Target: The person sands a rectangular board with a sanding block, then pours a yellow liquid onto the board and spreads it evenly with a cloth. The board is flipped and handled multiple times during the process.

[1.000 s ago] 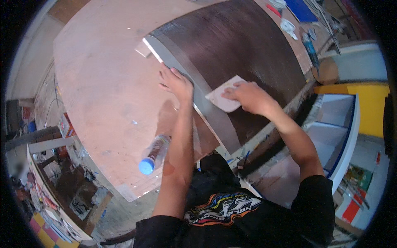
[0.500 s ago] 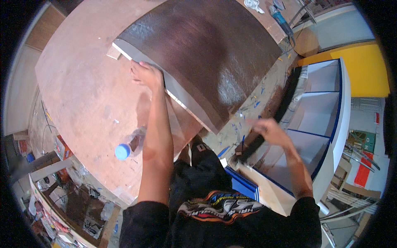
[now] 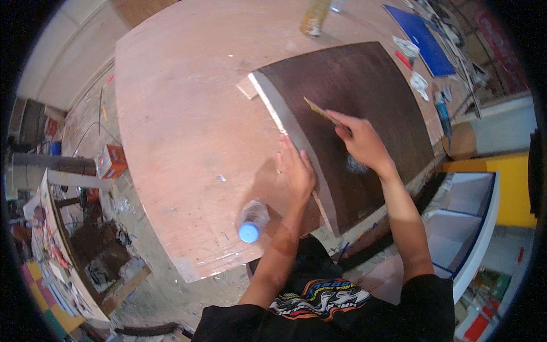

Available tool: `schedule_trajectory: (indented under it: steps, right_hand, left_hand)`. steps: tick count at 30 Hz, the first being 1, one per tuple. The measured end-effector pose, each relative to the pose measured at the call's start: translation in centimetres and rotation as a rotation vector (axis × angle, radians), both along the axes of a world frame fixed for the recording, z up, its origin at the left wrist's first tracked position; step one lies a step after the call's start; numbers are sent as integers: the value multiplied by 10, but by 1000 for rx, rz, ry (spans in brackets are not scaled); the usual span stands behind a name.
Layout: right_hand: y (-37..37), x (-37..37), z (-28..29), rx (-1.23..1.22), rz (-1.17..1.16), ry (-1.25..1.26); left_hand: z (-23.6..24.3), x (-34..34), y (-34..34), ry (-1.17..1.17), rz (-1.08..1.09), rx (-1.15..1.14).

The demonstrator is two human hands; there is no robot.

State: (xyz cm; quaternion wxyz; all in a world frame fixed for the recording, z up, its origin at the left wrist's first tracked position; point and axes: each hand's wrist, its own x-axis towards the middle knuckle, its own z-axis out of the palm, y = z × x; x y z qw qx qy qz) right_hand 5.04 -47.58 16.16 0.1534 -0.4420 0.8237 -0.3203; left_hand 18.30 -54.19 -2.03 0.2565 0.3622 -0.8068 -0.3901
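A dark brown panel (image 3: 364, 85) with a grey strip (image 3: 279, 100) along its left side lies on the wooden worktable (image 3: 182, 125). My left hand (image 3: 296, 171) rests against that side, fingers stretched along the edge and holding nothing. Above the brown surface, my right hand (image 3: 362, 139) grips a thin, flat yellowish scraper-like piece (image 3: 320, 110). Its tip points to the upper left; whether it touches the panel I cannot tell. A small wood block (image 3: 247, 88) sticks out by the panel's far left corner.
A clear bottle with a blue cap (image 3: 249, 232) lies left of my left forearm. Farther back are a yellowish bottle (image 3: 314, 20), a blue sheet (image 3: 419, 40) and a blue power tool (image 3: 442, 117). A white shelf unit with blue edges (image 3: 461, 228) stands at the right.
My right hand has moved from beyond the panel's right side to above it, the yellowish piece now plainly visible. My left hand stays at the panel's edge, and the view has shifted.
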Motion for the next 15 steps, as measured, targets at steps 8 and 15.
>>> schedule_trajectory:
  steps: [8, 15]
  right_hand:
    - [-185, -32, -68, 378, -76, 448]
    - [-210, -26, -32, 625, 81, 318]
  left_hand:
    - [16, -1, 0, -70, -1, -1]
    - [21, -1, -6, -113, 6, 7]
